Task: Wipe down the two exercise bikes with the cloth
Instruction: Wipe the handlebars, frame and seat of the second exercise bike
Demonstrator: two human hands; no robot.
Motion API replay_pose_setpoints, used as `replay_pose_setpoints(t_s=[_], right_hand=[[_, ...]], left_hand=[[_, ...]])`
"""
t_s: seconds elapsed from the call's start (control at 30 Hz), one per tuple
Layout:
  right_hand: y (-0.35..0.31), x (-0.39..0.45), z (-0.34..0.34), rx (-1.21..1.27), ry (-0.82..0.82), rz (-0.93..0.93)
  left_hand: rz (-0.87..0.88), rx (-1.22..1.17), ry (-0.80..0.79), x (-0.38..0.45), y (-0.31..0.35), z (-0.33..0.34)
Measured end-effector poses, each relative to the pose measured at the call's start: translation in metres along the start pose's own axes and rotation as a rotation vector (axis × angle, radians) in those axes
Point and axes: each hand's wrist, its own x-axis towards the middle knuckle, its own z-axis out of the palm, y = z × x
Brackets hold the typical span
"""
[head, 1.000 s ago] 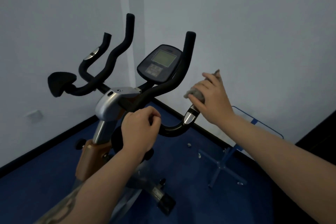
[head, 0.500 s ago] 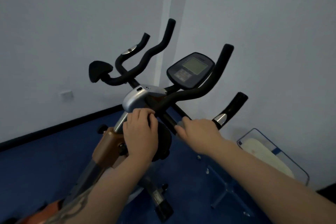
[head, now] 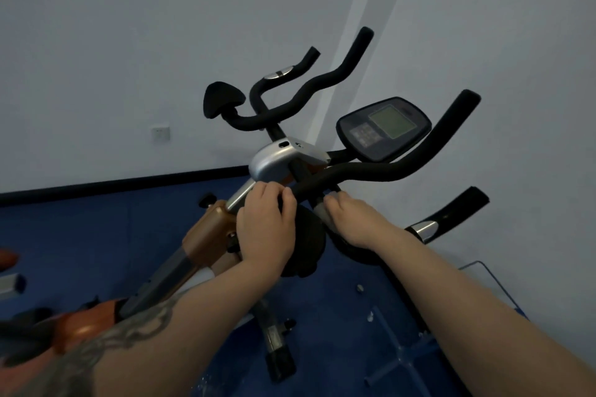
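Both hands low by bike's silver clamp point(head: 274, 164). Left hand point(head: 264, 229) curled round bar point(head: 354, 172) below clamp. Right hand point(head: 351, 219) wrapped cloth point(head: 321, 211) on stem, which ran up toward clamp; right nearer.

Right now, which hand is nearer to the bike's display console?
Right. The right hand sits on the bar below the display console; the left hand grips the handlebar farther left, by the silver clamp.

Both forearms are extended forward from the lower edge of the view, the left one tattooed. The left hand point(head: 266, 229) is seen back-up with its fingers curled over. The right hand point(head: 353, 219) is likewise reached forward, fingers bent downward.
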Motion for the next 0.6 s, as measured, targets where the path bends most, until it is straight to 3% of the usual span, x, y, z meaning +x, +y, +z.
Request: replay_pose_setpoints(t_s=[0.13,0.3,0.5,0.6], right_hand=[[0.008,-0.011,0.000,0.194,-0.102,0.059],[-0.006,0.019,-0.005,0.379,0.050,0.097],[0.004,0.011,-0.006,0.152,-0.044,0.127],[-0.004,0.020,-0.010,0.248,0.003,0.091]], left_hand=[[0.016,-0.004,-0.004,0.001,0.000,0.000],[0.017,-0.006,-0.009,0.001,-0.002,0.002],[0.045,0.006,-0.003,0.002,-0.003,0.004],[0.048,0.001,-0.006,0.003,-0.007,0.006]])
